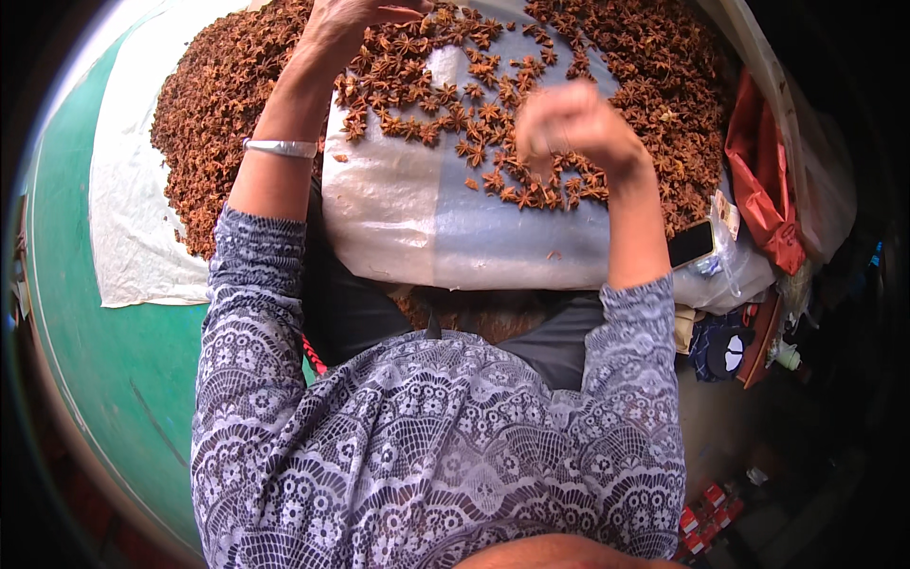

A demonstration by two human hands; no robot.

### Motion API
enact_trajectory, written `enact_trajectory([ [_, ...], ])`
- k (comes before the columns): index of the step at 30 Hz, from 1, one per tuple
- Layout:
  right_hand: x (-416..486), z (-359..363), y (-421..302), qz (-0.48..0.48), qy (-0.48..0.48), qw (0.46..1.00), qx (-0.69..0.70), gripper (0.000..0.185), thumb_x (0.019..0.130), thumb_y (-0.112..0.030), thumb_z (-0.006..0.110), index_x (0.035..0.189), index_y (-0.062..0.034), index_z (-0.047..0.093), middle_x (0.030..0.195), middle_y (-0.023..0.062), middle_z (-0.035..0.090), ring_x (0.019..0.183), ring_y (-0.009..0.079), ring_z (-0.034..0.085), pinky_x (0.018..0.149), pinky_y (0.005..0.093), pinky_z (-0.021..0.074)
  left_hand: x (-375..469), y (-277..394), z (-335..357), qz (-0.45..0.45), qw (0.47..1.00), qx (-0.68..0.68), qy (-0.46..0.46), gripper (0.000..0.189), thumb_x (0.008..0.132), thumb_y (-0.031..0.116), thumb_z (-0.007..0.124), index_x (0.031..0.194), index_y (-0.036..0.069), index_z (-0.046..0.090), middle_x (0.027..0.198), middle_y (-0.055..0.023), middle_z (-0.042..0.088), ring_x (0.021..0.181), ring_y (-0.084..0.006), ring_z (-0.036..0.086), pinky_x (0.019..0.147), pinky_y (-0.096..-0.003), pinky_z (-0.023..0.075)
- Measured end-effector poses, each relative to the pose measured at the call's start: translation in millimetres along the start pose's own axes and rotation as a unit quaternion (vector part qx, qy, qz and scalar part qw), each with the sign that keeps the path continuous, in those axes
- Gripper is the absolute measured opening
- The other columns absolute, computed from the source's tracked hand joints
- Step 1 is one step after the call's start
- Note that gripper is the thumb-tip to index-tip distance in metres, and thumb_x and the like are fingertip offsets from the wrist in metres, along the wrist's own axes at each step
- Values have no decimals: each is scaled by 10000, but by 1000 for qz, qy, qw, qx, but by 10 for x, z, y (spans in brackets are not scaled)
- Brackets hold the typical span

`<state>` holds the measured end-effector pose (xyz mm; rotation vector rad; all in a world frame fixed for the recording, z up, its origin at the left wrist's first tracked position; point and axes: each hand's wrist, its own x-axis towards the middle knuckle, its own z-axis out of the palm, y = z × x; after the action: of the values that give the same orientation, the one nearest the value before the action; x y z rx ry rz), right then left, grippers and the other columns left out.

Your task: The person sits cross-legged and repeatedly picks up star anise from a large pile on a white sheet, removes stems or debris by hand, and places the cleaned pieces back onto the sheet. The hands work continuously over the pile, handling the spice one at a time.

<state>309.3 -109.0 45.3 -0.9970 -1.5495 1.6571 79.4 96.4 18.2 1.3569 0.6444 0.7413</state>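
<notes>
Loose star anise lies scattered over a shiny white and blue plastic sheet in front of me. My left hand reaches over the star anise at the top edge of the view, partly cut off, so its grip does not show. Blurred by motion, my right hand hovers over the scattered pieces with its fingers curled; whether it holds any is unclear. A dense heap of star anise spreads on the left, and another heap covers the right side of the sheet.
Under the left heap is a white cloth on a green surface. At the right lie a smartphone, a clear plastic bag and a red bag. Red boxes are at the lower right.
</notes>
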Motion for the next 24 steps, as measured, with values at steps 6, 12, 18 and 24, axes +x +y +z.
enact_trajectory([
  [6,574,93,267,151,234,847,-453,357,956,-391,645,1088,-81,764,934,128,752,848,278,734,758,455,605,-174,64,215,-10,956,-278,-92,351,1020,270,631,1240,-4,633,1062,-148,733,905,-239,751,714,-401,689],
  [12,988,-228,1055,50,416,743,-522,116,899,-293,763,955,-207,816,912,-33,766,816,154,731,752,333,596,-49,-162,299,136,967,213,39,222,1003,173,619,1119,-3,689,764,-106,692,645,-174,663,544,-314,537],
  [18,1030,-139,664,-172,402,889,139,132,948,4,680,1072,-11,723,815,23,698,611,68,537,539,216,417,-141,-64,559,-31,971,199,-132,275,1029,118,608,1294,73,665,798,-14,666,609,-65,541,507,-255,435],
  [24,542,-74,570,-250,110,851,450,84,967,-87,628,954,-22,681,845,64,642,699,152,613,570,292,482,-71,-80,415,40,978,68,-192,226,1040,198,646,1176,28,705,793,23,638,603,-37,499,496,-215,399],
])
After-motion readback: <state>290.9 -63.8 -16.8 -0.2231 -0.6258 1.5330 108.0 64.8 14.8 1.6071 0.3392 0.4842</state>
